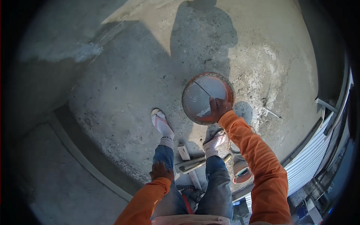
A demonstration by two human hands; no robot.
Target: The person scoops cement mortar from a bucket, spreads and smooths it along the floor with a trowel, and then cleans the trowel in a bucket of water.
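Observation:
A round basin [195,112] with a reddish rim stands on the concrete floor, with greyish liquid or wet mix inside. Over its right side is my right hand [219,108], fingers pinched round a thin dark rod [201,88] that reaches across the basin toward its upper left. My left hand [161,171] rests on my left knee, holding nothing, its fingers spread on the denim.
Wooden pieces [183,152] lie between my feet, beside an orange-rimmed bucket [242,174]. A short light stick [272,112] lies on the floor [127,78] to the right. Corrugated sheeting [309,155] lines the lower right. A low ledge [90,165] curves along the left.

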